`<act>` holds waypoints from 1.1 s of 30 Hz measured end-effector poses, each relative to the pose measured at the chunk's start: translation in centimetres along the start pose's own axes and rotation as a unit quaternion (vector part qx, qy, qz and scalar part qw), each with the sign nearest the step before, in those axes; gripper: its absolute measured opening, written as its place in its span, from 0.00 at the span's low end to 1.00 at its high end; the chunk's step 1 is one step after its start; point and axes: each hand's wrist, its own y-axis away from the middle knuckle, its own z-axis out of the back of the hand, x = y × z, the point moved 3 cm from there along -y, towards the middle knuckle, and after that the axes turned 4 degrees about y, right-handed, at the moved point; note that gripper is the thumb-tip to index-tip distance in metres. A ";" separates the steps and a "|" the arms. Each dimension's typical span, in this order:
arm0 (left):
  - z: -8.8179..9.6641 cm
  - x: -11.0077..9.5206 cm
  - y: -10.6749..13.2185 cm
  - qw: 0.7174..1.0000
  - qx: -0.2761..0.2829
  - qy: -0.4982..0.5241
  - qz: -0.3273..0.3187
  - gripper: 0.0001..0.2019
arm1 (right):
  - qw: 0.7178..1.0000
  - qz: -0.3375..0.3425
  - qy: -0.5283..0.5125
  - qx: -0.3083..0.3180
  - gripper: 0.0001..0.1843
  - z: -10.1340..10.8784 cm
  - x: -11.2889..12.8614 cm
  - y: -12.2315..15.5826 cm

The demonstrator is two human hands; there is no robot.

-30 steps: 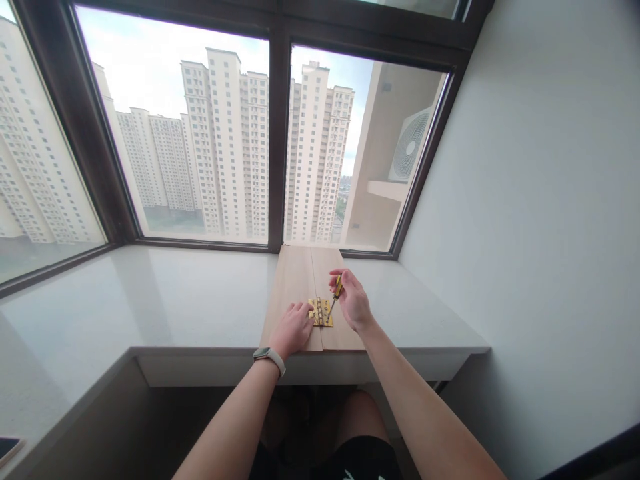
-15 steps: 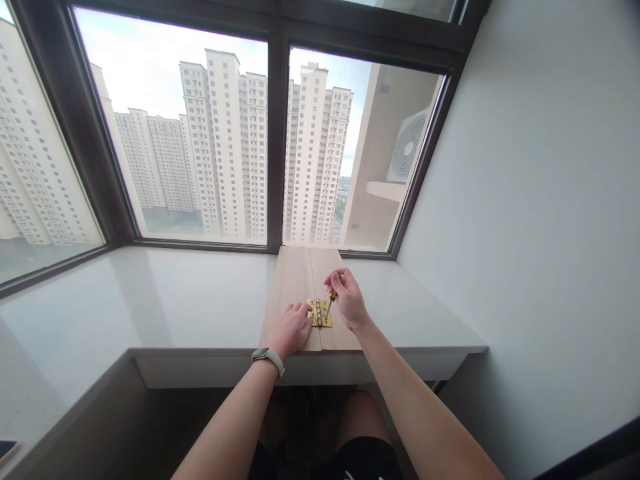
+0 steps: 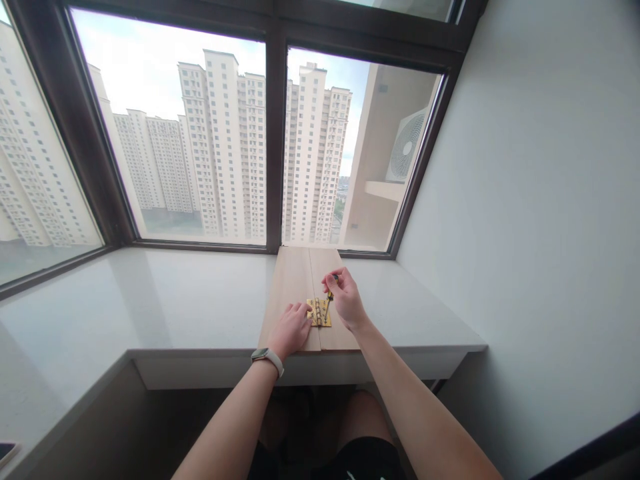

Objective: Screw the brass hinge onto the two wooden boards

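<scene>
A brass-coloured hinge [image 3: 324, 313] lies unfolded across the seam between two pale wooden boards [image 3: 293, 280]. My left hand [image 3: 293, 328] rests on the left board, fingers stretched out and fingertips on the hinge's left leaf. Closed around the yellow-and-black handle of a small screwdriver [image 3: 328, 305] is my right hand [image 3: 346, 300]. The screwdriver tilts, its shaft pointing down at the lower part of the hinge's right leaf. Whether a screw sits under the tip is too small to tell.
The boards lie on a white windowsill counter [image 3: 200, 300], reaching from its front edge back to the dark window frame [image 3: 274, 147]. A white wall [image 3: 540, 200] rises on the right. Part of a dark flat object [image 3: 7, 453] shows at the lower left edge.
My right hand has shifted very slightly left, and its fingers have changed position around the screwdriver handle. The screwdriver stands a little steeper. My left hand and the hinge stay in place.
</scene>
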 end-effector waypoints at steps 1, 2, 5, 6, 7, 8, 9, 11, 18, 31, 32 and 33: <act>0.0 0.0 0.0 1.000 0.000 0.000 0.001 0.10 | 1.000 -0.001 -0.009 0.004 0.14 -0.1 0.0 0.1; 0.0 0.0 0.0 1.000 0.000 0.001 0.002 0.10 | 1.000 -0.004 -0.021 0.006 0.15 -0.1 0.0 0.1; 0.0 0.0 0.0 1.000 0.000 0.003 0.003 0.10 | 0.998 -0.013 -0.065 0.007 0.21 -0.1 -0.2 0.1; 0.0 0.1 0.0 1.000 0.000 0.003 0.003 0.11 | 0.997 -0.014 -0.069 0.005 0.21 -0.1 -0.3 0.2; 0.0 0.1 0.0 1.000 0.001 0.003 0.002 0.10 | 0.998 -0.013 -0.066 0.003 0.20 0.0 -0.3 0.2; 0.0 0.1 0.0 1.000 0.001 0.003 0.003 0.10 | 0.998 -0.013 -0.056 -0.001 0.19 0.0 -0.3 0.2; 0.0 0.1 0.0 1.000 0.001 0.003 0.004 0.10 | 0.999 -0.014 -0.043 -0.004 0.18 0.0 -0.3 0.2; 0.0 0.0 0.0 1.000 0.003 0.001 0.006 0.11 | 1.000 -0.015 -0.019 -0.009 0.16 -0.1 -0.3 0.2; 0.2 -0.2 0.0 1.000 0.006 -0.001 0.006 0.10 | 1.000 -0.016 -0.010 0.000 0.17 -0.4 -0.1 0.3; 0.1 -0.1 0.0 1.000 -0.002 0.005 0.000 0.10 | 1.000 -0.015 -0.009 -0.009 0.16 0.0 -0.4 0.4; 0.1 -0.1 0.0 1.000 -0.002 0.005 -0.001 0.10 | 1.000 -0.013 -0.007 -0.011 0.17 0.0 -0.5 0.4; 0.1 -0.1 0.0 1.000 -0.002 0.006 -0.002 0.10 | 1.000 -0.012 -0.005 -0.012 0.17 -0.1 -0.5 0.4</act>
